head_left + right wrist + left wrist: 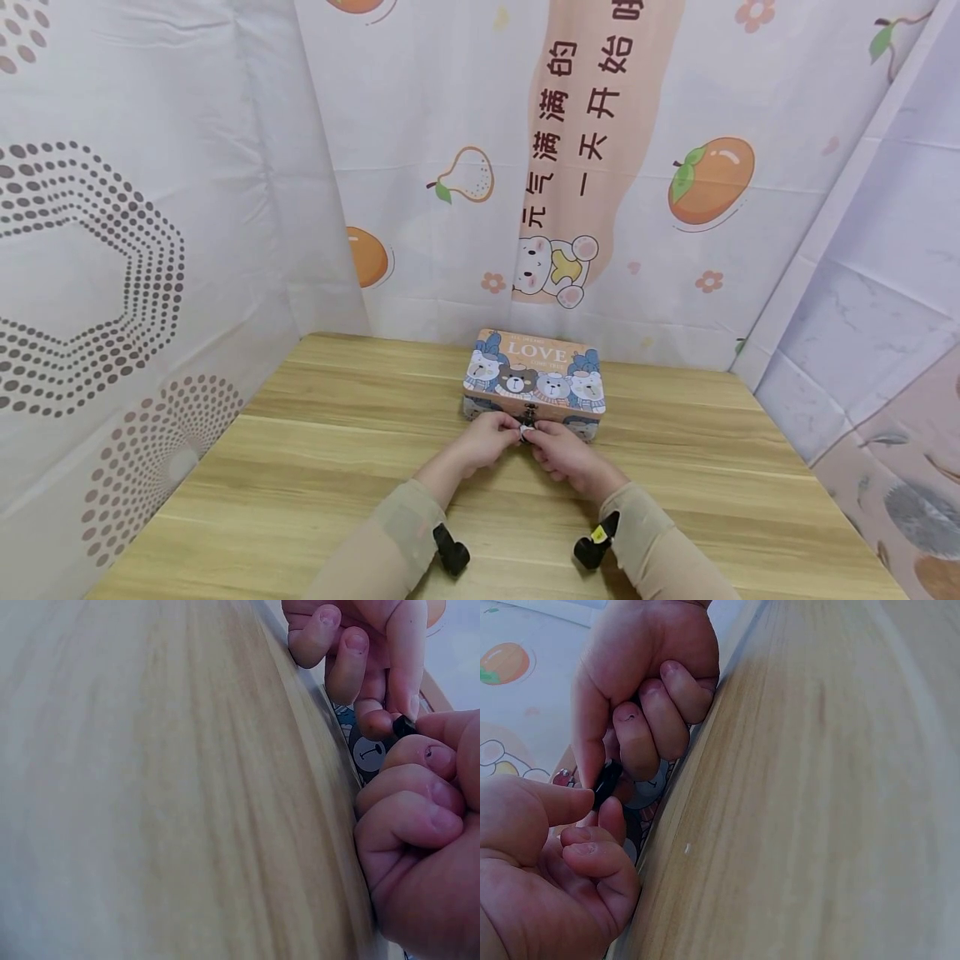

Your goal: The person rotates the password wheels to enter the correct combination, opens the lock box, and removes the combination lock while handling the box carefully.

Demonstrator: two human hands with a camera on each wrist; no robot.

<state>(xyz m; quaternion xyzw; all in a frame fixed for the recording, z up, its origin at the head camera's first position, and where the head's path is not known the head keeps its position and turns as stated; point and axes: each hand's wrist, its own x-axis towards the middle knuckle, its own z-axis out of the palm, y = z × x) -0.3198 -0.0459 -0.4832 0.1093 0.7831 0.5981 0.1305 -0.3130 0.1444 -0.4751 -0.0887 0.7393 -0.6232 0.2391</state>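
Note:
A tin box [536, 371] with cartoon bears and the word LOVE on its lid stands closed at the back of the table. At the metal clasp [530, 409] on its front is a small black lock [607, 784], mostly covered by fingers. My left hand [486, 439] pinches the lock from the left between thumb and fingertips. From the other side my right hand [567, 454] pinches it too, its other fingers curled in. Both thumbs meet over the lock in the right wrist view, where its dark end [404, 726] shows.
The wooden table [360, 433] spreads around the box and under both forearms. Right behind the box hangs a white curtain [450, 275] printed with fruit and writing. More curtains close off the left and right sides. Each sleeve carries a black wrist camera [450, 550].

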